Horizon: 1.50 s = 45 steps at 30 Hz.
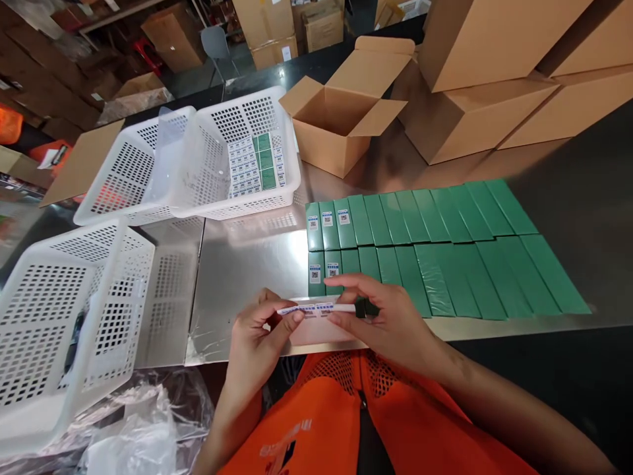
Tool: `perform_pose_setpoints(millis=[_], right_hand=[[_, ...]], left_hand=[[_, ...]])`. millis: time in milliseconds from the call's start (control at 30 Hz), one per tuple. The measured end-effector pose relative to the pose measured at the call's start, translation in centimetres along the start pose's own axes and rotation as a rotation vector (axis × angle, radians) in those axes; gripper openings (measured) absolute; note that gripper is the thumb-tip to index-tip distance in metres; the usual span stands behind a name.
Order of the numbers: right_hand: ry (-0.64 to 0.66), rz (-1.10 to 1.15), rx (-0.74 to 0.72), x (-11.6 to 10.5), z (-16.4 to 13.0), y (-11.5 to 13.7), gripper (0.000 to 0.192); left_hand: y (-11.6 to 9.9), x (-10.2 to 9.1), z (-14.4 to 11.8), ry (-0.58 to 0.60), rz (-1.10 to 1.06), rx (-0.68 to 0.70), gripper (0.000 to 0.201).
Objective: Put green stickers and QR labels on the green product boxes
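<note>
My left hand (258,336) and my right hand (383,313) together hold a narrow sticker strip (316,309) of small blue-and-white QR labels, edge-on, just above the near edge of the steel table (247,264). Right behind the hands lie two rows of green boxes (435,257) side by side. Several at the left end carry a QR label (313,272); the others are bare. My right fingers pinch the strip's right end near the front row.
A white perforated basket (237,155) holds labelled green boxes, with a second basket (131,168) beside it and a third (64,316) at near left. An open cardboard box (341,119) and closed cartons (475,99) stand behind. Plastic wrap (143,429) lies below.
</note>
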State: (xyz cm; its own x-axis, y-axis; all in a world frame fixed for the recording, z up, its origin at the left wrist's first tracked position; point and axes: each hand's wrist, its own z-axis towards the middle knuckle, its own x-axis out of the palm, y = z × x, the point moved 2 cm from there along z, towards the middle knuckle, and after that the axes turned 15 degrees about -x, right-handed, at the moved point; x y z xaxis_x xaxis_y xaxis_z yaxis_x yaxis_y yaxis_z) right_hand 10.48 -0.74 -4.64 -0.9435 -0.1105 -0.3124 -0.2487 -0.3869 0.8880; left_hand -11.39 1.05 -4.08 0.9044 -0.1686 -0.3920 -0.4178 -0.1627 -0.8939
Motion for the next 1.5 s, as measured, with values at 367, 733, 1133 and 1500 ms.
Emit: perform_pose_setpoints(millis=[367, 733, 1133, 1500], right_hand=[[-0.333, 0.132, 0.039, -2.9, -0.1, -0.9, 0.003], [-0.188, 0.169, 0.515, -3.2, 1.6, -6.4, 0.050], [-0.021, -0.178, 0.510, -2.9, 2.8, -6.2, 0.050], [0.144, 0.075, 0.184, -1.8, -1.0, -0.8, 0.018]], left_hand=[[1.3, 0.8, -0.1, 0.201, -0.052, -0.080, 0.025], [2.9, 1.4, -1.6, 0.254, -0.387, -0.413, 0.040], [3.6, 4.2, -1.0, 0.349, -0.267, -0.367, 0.039], [2.6, 5.4, -1.2, 0.196, 0.048, -0.244, 0.049]])
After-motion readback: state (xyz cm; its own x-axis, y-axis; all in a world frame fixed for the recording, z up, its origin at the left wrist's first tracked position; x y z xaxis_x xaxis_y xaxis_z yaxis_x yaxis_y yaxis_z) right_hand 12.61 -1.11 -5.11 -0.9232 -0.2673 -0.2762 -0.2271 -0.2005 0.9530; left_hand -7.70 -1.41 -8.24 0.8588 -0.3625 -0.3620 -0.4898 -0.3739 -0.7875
